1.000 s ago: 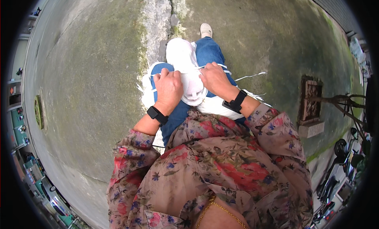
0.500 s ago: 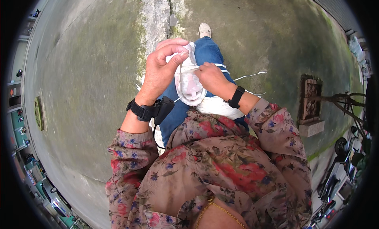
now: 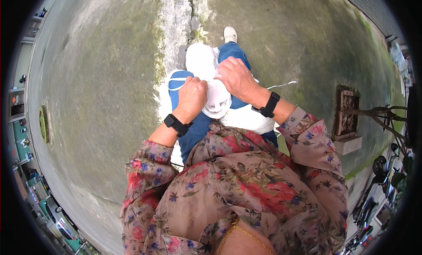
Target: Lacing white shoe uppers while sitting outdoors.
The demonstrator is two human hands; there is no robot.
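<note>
A white sneaker (image 3: 201, 61) lies across my lap, its toe away from me and its pale pink insole showing at the heel. My left hand (image 3: 191, 96) is closed at the shoe's left side with the white shoelace (image 3: 177, 79) in its fingers; the lace makes a loose loop over my left thigh. My right hand (image 3: 238, 79) is pinched over the lacing near the tongue. What its fingertips hold is hidden. The shoe's middle is partly covered by both hands.
Behind the sneaker, a white, bulky thing (image 3: 246, 119) rests on my lap. A thin white lace end (image 3: 283, 84) sticks out past my right leg. Mossy concrete surrounds me, with a brick-edged planter (image 3: 347, 110) and bare plant at the right. Parked vehicles line the rim.
My left hand has dropped from above the shoe to its left side, drawing a lace loop over my thigh. My right hand has moved up over the lacing. The toe is now more visible.
</note>
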